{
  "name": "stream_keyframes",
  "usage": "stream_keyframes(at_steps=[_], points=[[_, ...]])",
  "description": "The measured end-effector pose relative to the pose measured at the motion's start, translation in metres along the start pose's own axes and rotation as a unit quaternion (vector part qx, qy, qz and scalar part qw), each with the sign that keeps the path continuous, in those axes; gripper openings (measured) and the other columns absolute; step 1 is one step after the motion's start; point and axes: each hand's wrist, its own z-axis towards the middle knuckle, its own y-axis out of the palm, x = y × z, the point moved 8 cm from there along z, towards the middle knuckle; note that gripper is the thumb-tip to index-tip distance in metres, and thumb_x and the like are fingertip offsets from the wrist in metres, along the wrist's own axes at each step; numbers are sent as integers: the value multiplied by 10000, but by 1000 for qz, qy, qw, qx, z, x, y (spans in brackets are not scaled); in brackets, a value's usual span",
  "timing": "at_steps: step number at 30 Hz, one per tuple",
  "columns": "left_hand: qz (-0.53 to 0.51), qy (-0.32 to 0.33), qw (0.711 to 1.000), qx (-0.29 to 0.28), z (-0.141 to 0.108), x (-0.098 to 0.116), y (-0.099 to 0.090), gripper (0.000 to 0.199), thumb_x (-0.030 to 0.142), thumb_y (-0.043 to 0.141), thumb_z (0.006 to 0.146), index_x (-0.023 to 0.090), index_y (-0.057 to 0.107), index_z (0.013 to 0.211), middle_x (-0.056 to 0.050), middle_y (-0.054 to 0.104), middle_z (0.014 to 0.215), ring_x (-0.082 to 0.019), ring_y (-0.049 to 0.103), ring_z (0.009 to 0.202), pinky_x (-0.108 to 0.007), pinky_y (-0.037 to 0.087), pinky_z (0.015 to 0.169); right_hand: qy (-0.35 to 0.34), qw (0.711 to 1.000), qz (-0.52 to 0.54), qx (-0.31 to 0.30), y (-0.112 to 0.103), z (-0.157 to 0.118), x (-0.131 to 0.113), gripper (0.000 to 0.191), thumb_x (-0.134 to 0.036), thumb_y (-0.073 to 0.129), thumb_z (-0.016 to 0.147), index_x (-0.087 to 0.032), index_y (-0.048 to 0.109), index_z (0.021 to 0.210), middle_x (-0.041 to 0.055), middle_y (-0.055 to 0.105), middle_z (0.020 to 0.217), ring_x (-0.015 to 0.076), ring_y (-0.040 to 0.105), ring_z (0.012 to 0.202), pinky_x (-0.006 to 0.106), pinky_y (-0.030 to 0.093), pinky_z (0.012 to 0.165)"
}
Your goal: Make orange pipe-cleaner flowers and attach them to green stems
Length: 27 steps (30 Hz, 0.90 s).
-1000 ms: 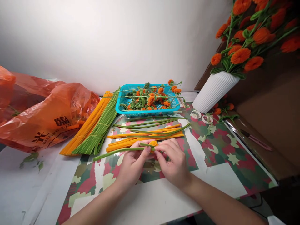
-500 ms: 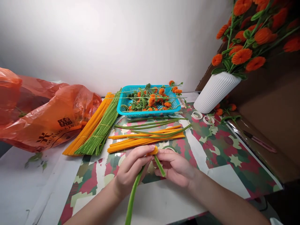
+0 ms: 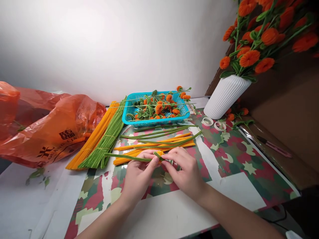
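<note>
My left hand [image 3: 137,177] is closed, with thumb and fingers pinching a green pipe cleaner [image 3: 122,156] against a small yellow-orange pipe-cleaner flower head [image 3: 160,153]. The long end of the green stem sticks out to the left, nearly level. From the other side, my right hand [image 3: 186,171] pinches the short green end beside the flower head; fingers partly hide both pieces. Just beyond my hands lie loose yellow-orange pipe cleaners [image 3: 136,153] and several loose green pipe cleaners [image 3: 149,134].
A blue basket [image 3: 156,123] of orange flowers stands at the back, beside bundled yellow-orange [image 3: 93,134] and green stems [image 3: 107,142]. An orange plastic bag [image 3: 50,129] is at left. At right are a white vase [image 3: 226,96], tape rolls [image 3: 207,121] and a pink-handled cutter [image 3: 277,148].
The green stem has swung from hanging down toward me to pointing left. Both hands have turned with the flower head, and my right hand now grips the short green end.
</note>
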Motion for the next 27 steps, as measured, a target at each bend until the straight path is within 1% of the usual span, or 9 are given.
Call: stream_keyframes(at_steps=[8, 11, 13, 15, 17, 19, 21, 24, 27], points=[[-14, -22, 1000, -11, 0, -3, 4, 163, 303, 718, 792, 153, 661, 762, -82, 660, 1036, -209, 653, 937, -300, 560, 779, -49, 998, -47, -2, 6, -2, -1, 152, -89, 509, 918, -186, 624, 903, 56, 616, 814, 175, 566, 795, 306, 498, 717], [86, 117, 989, 38, -5, 18, 0, 76, 207, 683, 813, 167, 661, 752, -68, 659, 983, -189, 660, 910, -260, 574, 698, 32, 999, 15, 14, 10, -4, 7, 130, -137, 503, 923, -187, 597, 849, 49, 580, 823, 165, 555, 783, 296, 478, 694], [159, 246, 954, 63, -14, 37, 1, 76, 115, 653, 817, 177, 649, 774, -54, 661, 954, -172, 663, 904, -253, 576, 705, 161, 979, 121, 17, 15, -8, 22, 142, -223, 528, 921, -185, 572, 792, 35, 545, 811, 143, 527, 733, 264, 451, 621], [218, 357, 906, 71, -25, 53, 5, 152, 25, 630, 805, 177, 630, 809, -49, 671, 954, -153, 671, 882, -255, 578, 744, 324, 900, 289, -24, 31, -17, 38, 214, -342, 587, 886, -181, 547, 750, 2, 489, 734, 105, 449, 615, 213, 376, 503], [257, 435, 861, 56, -36, 63, 10, 212, -34, 615, 789, 167, 624, 856, -64, 681, 995, -149, 682, 877, -255, 581, 766, 459, 751, 463, -104, 54, -31, 39, 280, -407, 691, 794, -175, 541, 746, -40, 417, 646, 65, 333, 520, 169, 258, 422], [274, 489, 828, 28, -45, 70, 14, 248, -53, 613, 778, 159, 629, 906, -86, 686, 1042, -167, 691, 903, -266, 587, 783, 528, 611, 563, -175, 65, -40, 28, 308, -339, 798, 683, -166, 553, 755, -60, 395, 617, 45, 310, 500, 145, 202, 403], [274, 493, 826, 11, -46, 71, 15, 255, -47, 615, 778, 165, 638, 918, -86, 695, 1055, -174, 697, 908, -269, 589, 788, 552, 540, 603, -200, 67, -43, 24, 310, -277, 827, 649, -160, 568, 772, -67, 399, 612, 34, 327, 492, 132, 177, 393], [216, 385, 897, 14, -27, 61, 7, 173, 22, 627, 805, 189, 644, 847, -55, 712, 995, -168, 694, 898, -264, 580, 780, 552, 559, 588, -191, 64, -42, 31, 312, -292, 827, 658, -151, 580, 787, -62, 441, 634, 23, 352, 487, 128, 170, 385], [79, 163, 983, -7, -2, 30, 2, 37, 178, 650, 838, 192, 633, 868, -55, 708, 955, -188, 689, 897, -286, 577, 760, 508, 705, 467, -164, 49, -34, 47, 360, -405, 786, 692, -152, 531, 667, -66, 438, 545, 32, 339, 440, 150, 200, 373]])
